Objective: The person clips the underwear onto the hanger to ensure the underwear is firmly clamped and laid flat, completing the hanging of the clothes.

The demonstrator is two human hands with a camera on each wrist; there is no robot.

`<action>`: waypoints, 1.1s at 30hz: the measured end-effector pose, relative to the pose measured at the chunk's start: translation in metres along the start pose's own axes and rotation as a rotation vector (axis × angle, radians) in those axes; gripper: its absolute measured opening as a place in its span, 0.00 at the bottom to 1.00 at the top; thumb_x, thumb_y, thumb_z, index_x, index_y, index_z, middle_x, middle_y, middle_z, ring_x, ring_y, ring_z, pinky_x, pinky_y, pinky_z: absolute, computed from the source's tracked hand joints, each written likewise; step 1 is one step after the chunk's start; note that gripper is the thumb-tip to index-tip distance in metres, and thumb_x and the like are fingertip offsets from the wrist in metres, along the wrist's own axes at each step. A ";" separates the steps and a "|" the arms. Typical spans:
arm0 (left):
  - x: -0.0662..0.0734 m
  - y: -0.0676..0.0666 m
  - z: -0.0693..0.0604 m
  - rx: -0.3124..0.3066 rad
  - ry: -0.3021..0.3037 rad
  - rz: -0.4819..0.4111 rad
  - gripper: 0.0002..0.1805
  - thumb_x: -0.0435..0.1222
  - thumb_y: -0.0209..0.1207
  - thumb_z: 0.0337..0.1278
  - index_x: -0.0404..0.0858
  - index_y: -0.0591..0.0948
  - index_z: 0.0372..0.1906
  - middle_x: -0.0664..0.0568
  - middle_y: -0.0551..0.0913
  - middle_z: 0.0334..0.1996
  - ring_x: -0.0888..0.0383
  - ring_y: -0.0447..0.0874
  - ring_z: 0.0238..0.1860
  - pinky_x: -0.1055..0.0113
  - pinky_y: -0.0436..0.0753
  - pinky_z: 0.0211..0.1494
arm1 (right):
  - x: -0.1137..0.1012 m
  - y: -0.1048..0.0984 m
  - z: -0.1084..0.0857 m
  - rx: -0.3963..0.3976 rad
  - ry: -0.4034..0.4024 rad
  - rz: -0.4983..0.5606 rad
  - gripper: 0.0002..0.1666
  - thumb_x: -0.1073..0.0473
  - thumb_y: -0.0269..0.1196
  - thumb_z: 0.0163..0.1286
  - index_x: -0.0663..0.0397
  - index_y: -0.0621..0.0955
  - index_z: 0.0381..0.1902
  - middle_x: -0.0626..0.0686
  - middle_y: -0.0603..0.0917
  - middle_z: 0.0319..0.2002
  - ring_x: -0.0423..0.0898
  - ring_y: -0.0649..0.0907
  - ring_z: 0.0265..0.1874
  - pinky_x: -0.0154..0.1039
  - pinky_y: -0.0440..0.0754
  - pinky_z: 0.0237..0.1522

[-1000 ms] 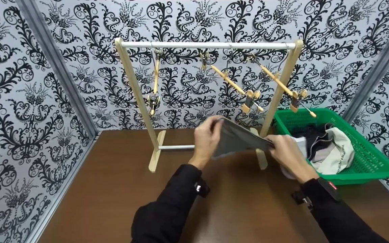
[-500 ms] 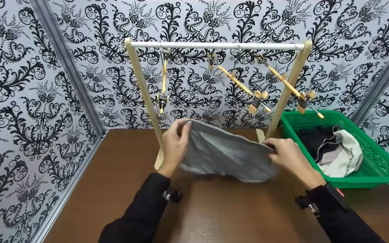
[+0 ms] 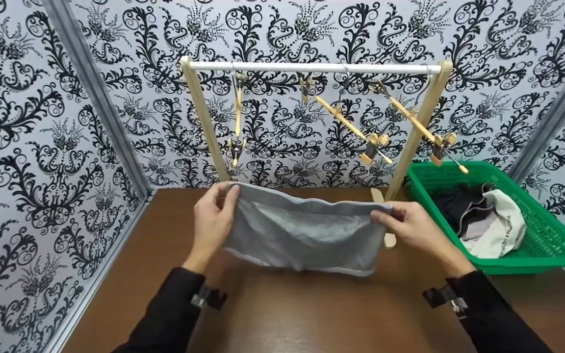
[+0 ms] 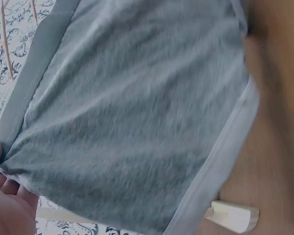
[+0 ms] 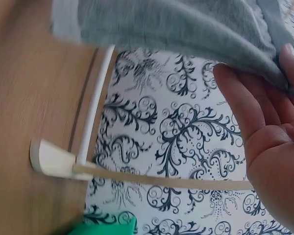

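Note:
A pair of grey underpants (image 3: 307, 235) with a wide waistband and pale hems hangs spread between my hands, above the table. My left hand (image 3: 214, 213) pinches one end of the waistband between thumb and fingers. At the other end, my right hand (image 3: 405, 220) pinches the waistband, its thumb on the near side. The left wrist view shows the grey cloth (image 4: 137, 107) close up, with the left fingertips partly behind it. In the right wrist view, the right palm (image 5: 279, 156) faces the camera beneath the waistband corner.
Behind stands a wooden rack with a white rail (image 3: 287, 66). From it hang three clip hangers, such as the middle hanger (image 3: 344, 120). A green basket (image 3: 552, 230) at the right holds dark striped and white cloth (image 3: 503, 225). Patterned walls enclose the brown table (image 3: 312, 314).
My left hand has moved left and slightly down, drawing the waistband wide. The underpants have unfolded from a bunched edge-on shape to a spread one facing me. My right hand stays near the basket.

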State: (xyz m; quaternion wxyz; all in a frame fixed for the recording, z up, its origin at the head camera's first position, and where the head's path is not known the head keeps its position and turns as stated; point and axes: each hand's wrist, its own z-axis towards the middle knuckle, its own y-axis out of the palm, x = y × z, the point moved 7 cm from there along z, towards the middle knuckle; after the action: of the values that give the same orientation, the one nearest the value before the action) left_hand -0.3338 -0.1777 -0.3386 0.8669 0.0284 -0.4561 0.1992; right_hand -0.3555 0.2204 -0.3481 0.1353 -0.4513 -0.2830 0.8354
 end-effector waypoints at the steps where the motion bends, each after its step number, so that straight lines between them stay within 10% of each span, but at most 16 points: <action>1: 0.001 -0.001 0.000 -0.007 -0.007 0.005 0.08 0.37 0.62 0.69 0.37 0.85 0.45 0.51 0.86 0.32 0.54 0.80 0.27 0.68 0.78 0.29 | 0.000 -0.001 0.000 0.001 0.032 0.032 0.08 0.57 0.67 0.71 0.55 0.88 0.37 0.45 0.81 0.22 0.37 0.76 0.19 0.30 0.73 0.20; 17: 0.039 -0.007 -0.022 -0.259 -0.156 0.005 0.08 0.36 0.63 0.69 0.34 0.85 0.43 0.47 0.88 0.33 0.52 0.84 0.31 0.67 0.82 0.34 | -0.025 -0.032 -0.025 -0.042 0.220 0.194 0.15 0.55 0.65 0.73 0.65 0.85 0.40 0.45 0.71 0.18 0.37 0.68 0.16 0.32 0.66 0.17; 24: 0.032 -0.008 -0.039 -0.398 -0.266 0.026 0.08 0.34 0.63 0.68 0.31 0.84 0.41 0.47 0.86 0.30 0.57 0.80 0.27 0.70 0.78 0.29 | -0.021 -0.027 -0.044 -0.257 0.332 0.317 0.19 0.54 0.63 0.75 0.68 0.83 0.50 0.56 0.88 0.32 0.46 0.87 0.30 0.44 0.87 0.35; 33: -0.012 0.010 -0.052 -0.544 -0.308 0.114 0.08 0.34 0.63 0.67 0.30 0.83 0.36 0.51 0.79 0.22 0.61 0.72 0.19 0.70 0.75 0.20 | 0.018 0.004 -0.041 -0.347 0.329 0.178 0.18 0.53 0.65 0.73 0.65 0.85 0.47 0.56 0.86 0.28 0.44 0.83 0.22 0.36 0.82 0.24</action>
State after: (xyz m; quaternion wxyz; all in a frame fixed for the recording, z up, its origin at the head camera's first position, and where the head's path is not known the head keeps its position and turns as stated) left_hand -0.3030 -0.1600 -0.3801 0.7508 -0.2001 -0.6196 0.1114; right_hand -0.3316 0.2397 -0.3802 0.0259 -0.6207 -0.3554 0.6984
